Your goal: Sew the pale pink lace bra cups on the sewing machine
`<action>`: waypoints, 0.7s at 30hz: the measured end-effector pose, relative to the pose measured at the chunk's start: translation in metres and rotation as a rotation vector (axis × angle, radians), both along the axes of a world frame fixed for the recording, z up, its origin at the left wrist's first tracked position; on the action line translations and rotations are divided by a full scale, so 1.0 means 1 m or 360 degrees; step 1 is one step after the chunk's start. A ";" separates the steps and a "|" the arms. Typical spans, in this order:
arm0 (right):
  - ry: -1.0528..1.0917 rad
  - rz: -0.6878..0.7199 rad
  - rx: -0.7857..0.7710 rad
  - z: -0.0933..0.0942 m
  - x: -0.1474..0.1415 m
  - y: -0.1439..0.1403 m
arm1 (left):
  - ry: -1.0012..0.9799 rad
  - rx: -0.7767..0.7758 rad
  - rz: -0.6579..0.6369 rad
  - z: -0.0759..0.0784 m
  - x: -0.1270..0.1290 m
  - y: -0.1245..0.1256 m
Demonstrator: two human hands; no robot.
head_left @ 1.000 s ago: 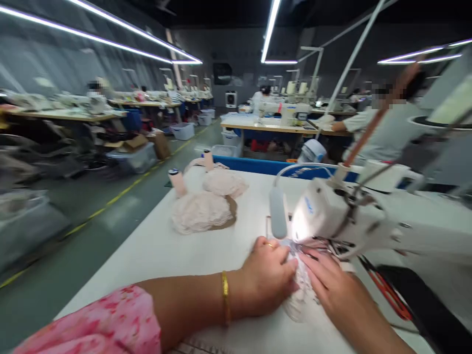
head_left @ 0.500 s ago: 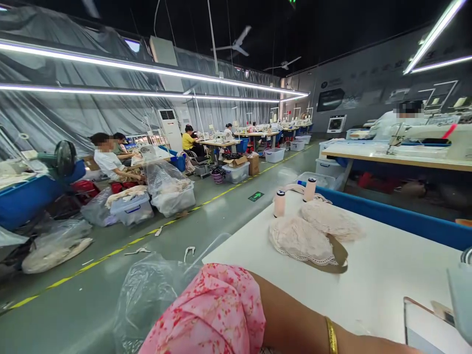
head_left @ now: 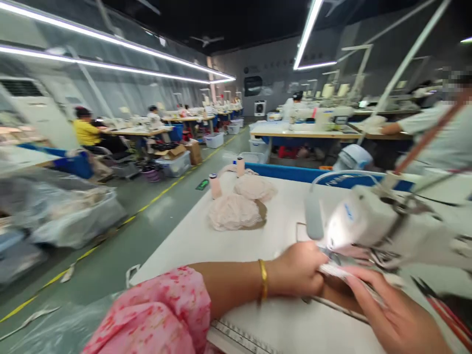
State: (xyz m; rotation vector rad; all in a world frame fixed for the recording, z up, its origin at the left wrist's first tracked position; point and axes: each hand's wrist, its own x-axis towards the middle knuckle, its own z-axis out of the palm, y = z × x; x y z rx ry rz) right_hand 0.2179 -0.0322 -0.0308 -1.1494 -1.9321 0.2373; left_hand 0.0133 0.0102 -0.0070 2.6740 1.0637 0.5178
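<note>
Here, a person sits at a white sewing table in a large garment workshop, seen from their own head. The left hand, with a gold bangle on the wrist and a pink floral sleeve above it, is curled with its fingers closed around one end of a pale lace piece. The right hand lies with fingers stretched out and close together, flat along the other end of the same piece. The lace piece sits near the table's front edge, directly under the lit head of a white sewing machine, close to the needle; motion blur hides the needle itself.

Judging from this, stitching is under way on this piece, and how much of its seam is sewn cannot be told. Toward the far left corner of the table, two mounds of pink lace pieces rest on brown card, with two pink thread spools just beyond them. Whether those mounds are finished or waiting is unclear.

Across a grey aisle with a yellow floor line, other people work at rows of similar tables, among plastic bins and bagged fabric.
</note>
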 end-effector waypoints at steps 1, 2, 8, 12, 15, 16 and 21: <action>-0.0025 -0.0055 -0.0049 0.006 0.005 -0.004 | -0.0156 -0.0062 0.0038 -0.001 -0.001 0.002; -0.0029 -0.0097 -0.0080 0.011 0.006 -0.005 | -0.0321 -0.0163 0.0077 -0.001 -0.003 0.004; 0.0117 -0.0152 -0.0003 0.019 -0.005 0.008 | -0.0569 -0.0410 0.0024 0.004 -0.005 0.013; 0.0164 -0.0109 -0.0017 0.023 -0.004 0.006 | -0.0581 -0.0559 0.0035 0.006 -0.005 0.011; 0.0215 -0.0041 -0.0037 0.026 -0.001 0.004 | -0.0570 -0.0710 0.0088 0.010 -0.005 0.009; 0.0242 -0.0020 -0.0045 0.027 -0.001 0.004 | -0.0567 -0.0730 0.0093 0.012 -0.005 0.009; 0.0405 0.0025 -0.0148 0.032 -0.002 0.000 | -0.0641 -0.0435 0.0032 0.010 -0.005 0.012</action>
